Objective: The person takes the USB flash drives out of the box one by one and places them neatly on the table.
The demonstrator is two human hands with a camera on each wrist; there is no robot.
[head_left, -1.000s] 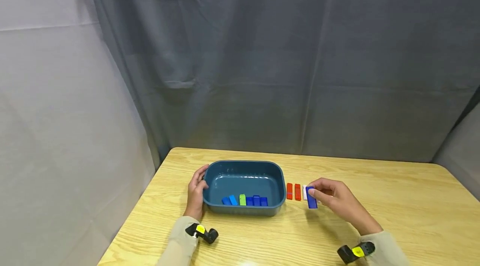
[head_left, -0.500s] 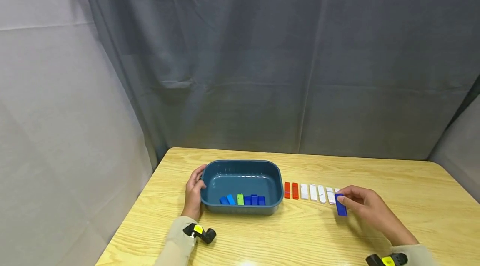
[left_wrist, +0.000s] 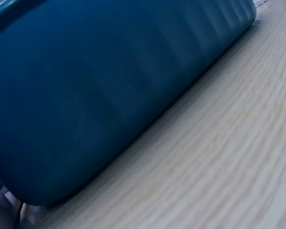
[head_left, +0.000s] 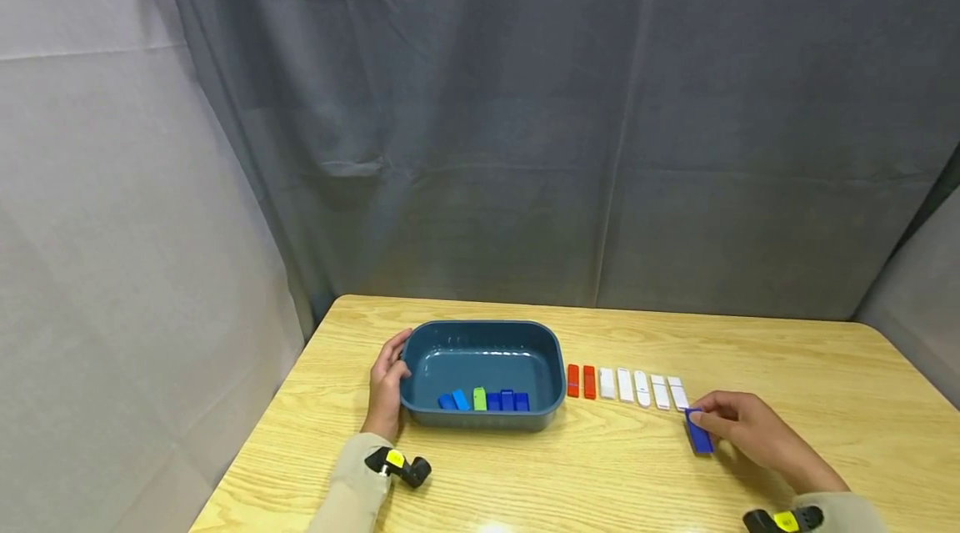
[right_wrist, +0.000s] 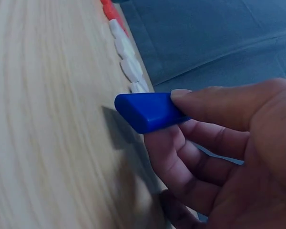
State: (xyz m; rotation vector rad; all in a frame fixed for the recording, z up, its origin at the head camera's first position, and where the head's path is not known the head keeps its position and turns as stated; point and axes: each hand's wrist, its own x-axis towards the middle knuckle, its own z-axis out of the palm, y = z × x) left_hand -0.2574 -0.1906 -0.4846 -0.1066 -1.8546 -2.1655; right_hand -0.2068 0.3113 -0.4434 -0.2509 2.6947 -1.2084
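Right hand [head_left: 750, 431] pinches a blue piece [head_left: 699, 434] — dipping now, just beyond the last white piece [head_left: 677, 393] on that hand's left, so seemingly not yet placed — while left hand [head_left: 385, 393] rests relaxed against the tray [head_left: 480, 421].

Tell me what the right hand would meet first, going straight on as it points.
Likely the nearest white piece, just past the blue piece that the right hand pinches; height is unclear, so it might pass over.
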